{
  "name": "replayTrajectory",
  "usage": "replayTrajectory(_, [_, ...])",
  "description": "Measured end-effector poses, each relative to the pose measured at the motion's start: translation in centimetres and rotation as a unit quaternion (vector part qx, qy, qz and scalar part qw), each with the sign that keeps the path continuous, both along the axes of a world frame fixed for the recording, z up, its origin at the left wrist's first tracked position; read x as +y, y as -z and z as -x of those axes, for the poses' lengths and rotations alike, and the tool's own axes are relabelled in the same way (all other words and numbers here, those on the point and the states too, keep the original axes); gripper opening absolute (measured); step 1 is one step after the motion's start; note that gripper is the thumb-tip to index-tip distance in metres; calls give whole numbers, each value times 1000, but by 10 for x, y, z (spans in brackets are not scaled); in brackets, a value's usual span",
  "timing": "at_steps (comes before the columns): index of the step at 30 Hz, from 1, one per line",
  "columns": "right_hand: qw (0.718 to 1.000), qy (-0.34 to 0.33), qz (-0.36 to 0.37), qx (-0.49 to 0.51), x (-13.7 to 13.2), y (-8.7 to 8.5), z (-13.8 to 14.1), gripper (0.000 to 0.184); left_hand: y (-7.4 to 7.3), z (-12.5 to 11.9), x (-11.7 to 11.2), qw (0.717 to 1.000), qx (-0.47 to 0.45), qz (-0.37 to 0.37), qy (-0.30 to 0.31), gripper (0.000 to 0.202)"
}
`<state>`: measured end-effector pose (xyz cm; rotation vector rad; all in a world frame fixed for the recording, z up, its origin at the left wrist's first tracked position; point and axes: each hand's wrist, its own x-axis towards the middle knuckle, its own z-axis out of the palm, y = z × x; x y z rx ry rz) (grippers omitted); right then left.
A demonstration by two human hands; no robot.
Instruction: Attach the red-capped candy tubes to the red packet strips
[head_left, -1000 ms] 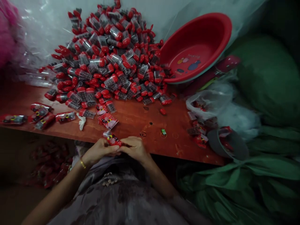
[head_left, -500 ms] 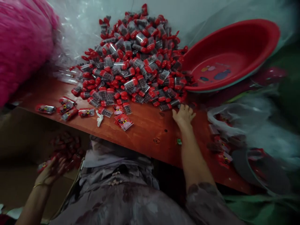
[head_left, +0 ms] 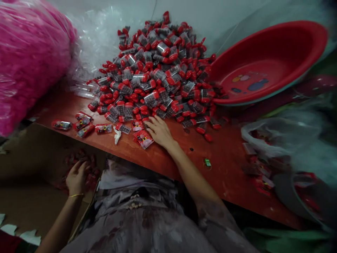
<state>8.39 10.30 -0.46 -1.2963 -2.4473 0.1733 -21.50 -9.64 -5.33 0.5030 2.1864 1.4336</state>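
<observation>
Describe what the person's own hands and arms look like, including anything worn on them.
Both the left hand and the right hand are ungloved. A thin, gold-coloured bracelet circles the left wrist; none shows on the right. The right sleeve is greyish with darker blotches, leaving the forearm bare. No left sleeve is visible.

Dim light – a pale grey wall behind a reddish-brown wooden table

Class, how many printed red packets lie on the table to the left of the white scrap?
5: one packet farthest left, a cluster of three beside it, and one packet nearest the scrap. Others may be hidden under the cluster.
</observation>
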Motion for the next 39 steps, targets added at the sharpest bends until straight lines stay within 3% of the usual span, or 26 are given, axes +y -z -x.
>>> replayTrajectory(2, [999, -24, 27, -15, 6, 2, 7, 36, -9, -19, 7, 994, 85, -22, 70, 39])
replayTrajectory(4, [999, -4, 37, -13, 2, 5, 2, 36, -20, -40, 14, 973, 159, -53, 157, 37])
replayTrajectory(7, [998, 61, 29, 0, -19, 11, -19, 35, -34, -67, 28, 908, 293, -106, 279, 25])
replayTrajectory(10, [992, 125, 5, -8, -43, 7, -38, 32, -42, -82, 57, 847, 413, -90, 322, 25])
replayTrajectory(13, [985, 172, 0, -14, -50, -9, -37, 27, -44, -87, 92, 820, 467, -30, 331, 38])
replayTrajectory(16, [974, 218, 48, -26, -33, -29, -10, 41, -41, -86, 118, 803, 487, 16, 343, 45])
replayTrajectory(19, [962, 229, 136, -53, -6, -38, 29, 55, -40, -85, 125, 790, 499, 33, 355, 44])
replayTrajectory(21, [954, 216, 198, -65, 9, -36, 53, 52, -40, -87, 121, 792, 502, 30, 346, 45])
replayTrajectory(24, [949, 209, 234, -36, 25, -30, 73, 41, -43, -95, 109, 792, 512, -10, 331, 47])
replayTrajectory(27, [947, 208, 243, -7, 34, -28, 69, 32, -42, -111, 100, 763, 520, -63, 379, 45])
replayTrajectory(31, [949, 204, 240, 19, 33, -34, 41, 27, -34, -129, 99, 731, 505, -77, 452, 42])
replayTrajectory(35, [952, 182, 226, 99, 8, -33, 14, 28, -28, -129, 100, 741, 484, -97, 456, 42])
replayTrajectory(39, [949, 174, 203, 166, -29, -22, 10, 25, -32, -119, 98, 780, 474, -125, 390, 37])
